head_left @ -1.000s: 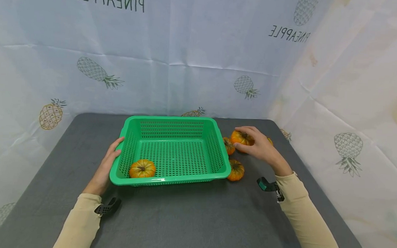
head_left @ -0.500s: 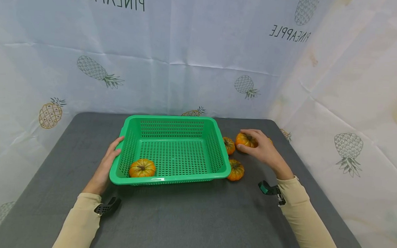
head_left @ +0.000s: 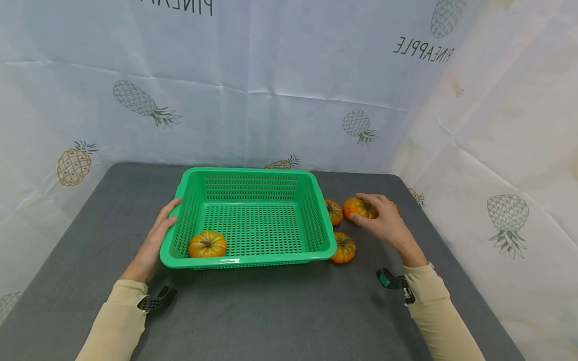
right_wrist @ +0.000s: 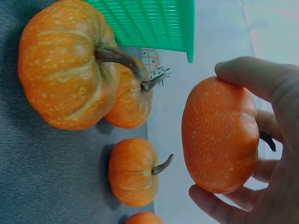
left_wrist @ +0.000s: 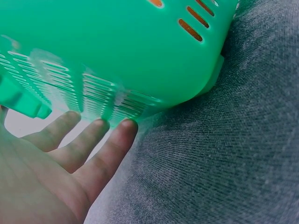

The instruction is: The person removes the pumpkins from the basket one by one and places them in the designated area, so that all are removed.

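A green plastic basket (head_left: 248, 262) with slotted walls stands on the table, one small orange pumpkin (head_left: 207, 244) in its near left corner. My left hand (head_left: 150, 247) is at the basket's left side; in the left wrist view its nearly straight fingers (left_wrist: 110, 154) touch the outer wall. Right of the basket, my right hand (head_left: 385, 223) holds another pumpkin (right_wrist: 219, 135) between thumb and fingertips, raised above the tabletop in the right wrist view. Two more pumpkins lie against the basket's right side, one nearer (head_left: 344, 248) and one farther (head_left: 333, 212).
A further pumpkin (head_left: 394, 205) shows slightly beyond my right hand, mostly hidden. The dark grey table (head_left: 274, 318) meets a white curtain (head_left: 291, 127) printed with pineapples at the back and sides.
My right hand and its pumpkin have shifted slightly rightward and toward me, away from the basket. The left hand and basket have stayed in place.
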Motion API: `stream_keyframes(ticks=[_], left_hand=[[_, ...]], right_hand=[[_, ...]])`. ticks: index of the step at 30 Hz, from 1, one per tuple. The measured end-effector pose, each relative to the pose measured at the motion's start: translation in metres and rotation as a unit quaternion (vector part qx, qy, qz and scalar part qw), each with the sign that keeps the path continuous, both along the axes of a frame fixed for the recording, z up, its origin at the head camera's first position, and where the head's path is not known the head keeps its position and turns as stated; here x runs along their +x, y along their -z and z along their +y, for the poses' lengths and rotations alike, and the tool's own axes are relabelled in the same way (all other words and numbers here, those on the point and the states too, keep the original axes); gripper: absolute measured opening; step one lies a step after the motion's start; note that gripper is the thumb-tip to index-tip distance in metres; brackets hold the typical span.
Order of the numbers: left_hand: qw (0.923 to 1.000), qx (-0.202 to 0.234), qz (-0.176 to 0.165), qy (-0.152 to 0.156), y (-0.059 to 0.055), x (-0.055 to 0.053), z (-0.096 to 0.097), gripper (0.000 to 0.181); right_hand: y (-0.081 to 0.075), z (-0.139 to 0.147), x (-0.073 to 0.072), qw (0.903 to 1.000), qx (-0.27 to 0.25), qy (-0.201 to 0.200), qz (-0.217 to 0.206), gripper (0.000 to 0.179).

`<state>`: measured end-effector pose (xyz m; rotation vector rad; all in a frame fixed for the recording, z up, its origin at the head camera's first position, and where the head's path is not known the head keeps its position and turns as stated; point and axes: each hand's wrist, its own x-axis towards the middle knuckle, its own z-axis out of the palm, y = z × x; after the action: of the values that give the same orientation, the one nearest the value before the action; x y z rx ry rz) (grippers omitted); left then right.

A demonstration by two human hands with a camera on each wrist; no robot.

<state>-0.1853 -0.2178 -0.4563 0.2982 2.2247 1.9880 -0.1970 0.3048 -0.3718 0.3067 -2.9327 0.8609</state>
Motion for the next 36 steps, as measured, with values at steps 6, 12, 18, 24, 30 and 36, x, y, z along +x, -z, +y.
stream_keyframes(ticks=[6,12,18,24,30,36], left_hand=[[1.0,-0.001,-0.002,-0.001,-0.001,0.0,0.001,0.056],[1.0,-0.006,-0.005,-0.005,0.0,0.0,0.0,0.056],[0.9999,-0.006,-0.007,-0.005,0.0,0.0,0.0,0.056],[1.0,-0.005,-0.007,-0.003,-0.001,0.0,0.001,0.056],[1.0,-0.001,-0.008,-0.003,-0.002,0.0,0.001,0.056],[0.9999,0.003,-0.011,-0.003,-0.002,0.0,0.001,0.056]], right_hand=[[0.006,0.004,0.001,0.9995,0.004,0.032,-0.005,0.061],[0.01,0.005,0.001,0.9978,0.011,0.062,-0.021,0.064],[0.015,0.006,0.004,0.9956,0.011,0.088,-0.03,0.066],[0.018,0.007,0.006,0.9942,0.01,0.099,-0.041,0.067],[0.022,0.009,0.008,0.9941,0.01,0.095,-0.05,0.068],[0.027,0.01,0.009,0.9922,0.012,0.101,-0.072,0.068]])
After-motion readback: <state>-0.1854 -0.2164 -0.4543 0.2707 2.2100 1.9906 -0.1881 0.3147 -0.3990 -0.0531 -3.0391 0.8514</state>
